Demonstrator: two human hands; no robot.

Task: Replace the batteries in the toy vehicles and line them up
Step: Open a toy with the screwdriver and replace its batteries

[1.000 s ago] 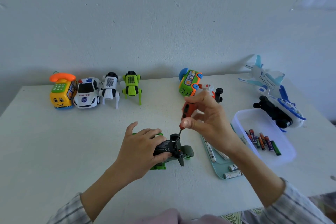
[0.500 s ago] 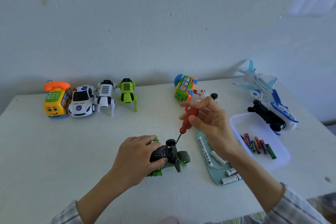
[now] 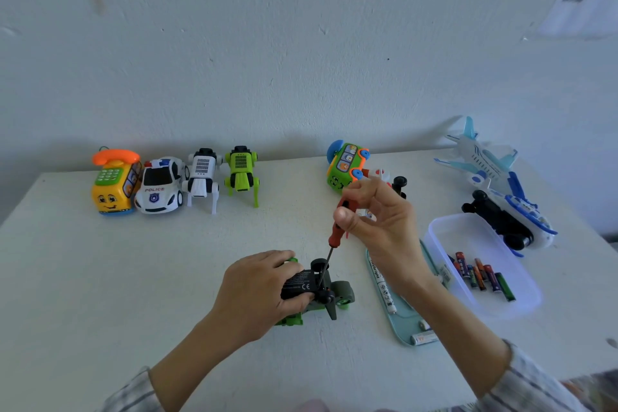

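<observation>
While the left hand (image 3: 257, 291) curls over a green toy car (image 3: 317, 291) lying upside down on the white bench (image 3: 100, 294), its grip closed around the body, the car's long axis runs left to right, nose to the right. A "CE" mark shows on its black underside. The right hand (image 3: 378, 221) pinches a red screwdriver (image 3: 334, 234), shaft slanting down-left into the underside. Just right lies a teal tray (image 3: 404, 314) with white batteries (image 3: 423, 338), one reading "hybright", and a clear tub (image 3: 438, 231) of coloured batteries (image 3: 481, 274). Farther back stand a yellow phone car (image 3: 113, 184), a white car (image 3: 160, 186) marked "POLICE", a white robot dog (image 3: 203, 177), a green robot dog (image 3: 241, 174), a green bus (image 3: 344, 164) and two planes (image 3: 481, 160).
</observation>
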